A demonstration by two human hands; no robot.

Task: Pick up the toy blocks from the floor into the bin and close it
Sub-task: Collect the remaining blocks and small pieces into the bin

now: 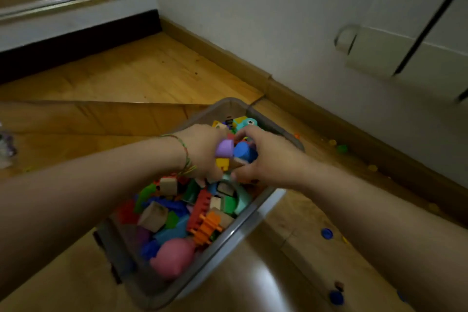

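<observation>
At the far left edge a pale thing (5, 145) lies on the floor (141, 71), too blurred to name. Behind it a step (50, 2) rises above a black skirting. The left arm reaches in from the lower left with a thread bracelet (187, 157) round its wrist. The left hand (202, 149) is over the bin (253, 219), its fingers curled round a purple block (225, 148), with a yellow block (222, 164) just beneath it. The bin is grey and see-through. It stands on the floor in the middle of the view with its top open, heaped with blocks. A wooden cube (153, 216) and a pink block (173, 257) lie toward its near end, and a red brick (200, 208) and an orange gear (206, 228) lie beside them. The right hand (268, 157) meets the left over the far half of the bin, its fingers curled round a blue block (244, 152) that touches the purple one. The thumbs come close together below the cluster. To the right of the bin, loose pieces lie on the floor. A blue piece (326, 233) is near the bin's side and a second blue piece (336, 297) lies nearer the bottom edge. A green piece (342, 148) and a yellow piece (372, 167) lie by the wall. At the upper right a cupboard door carries a metal handle (345, 38).
</observation>
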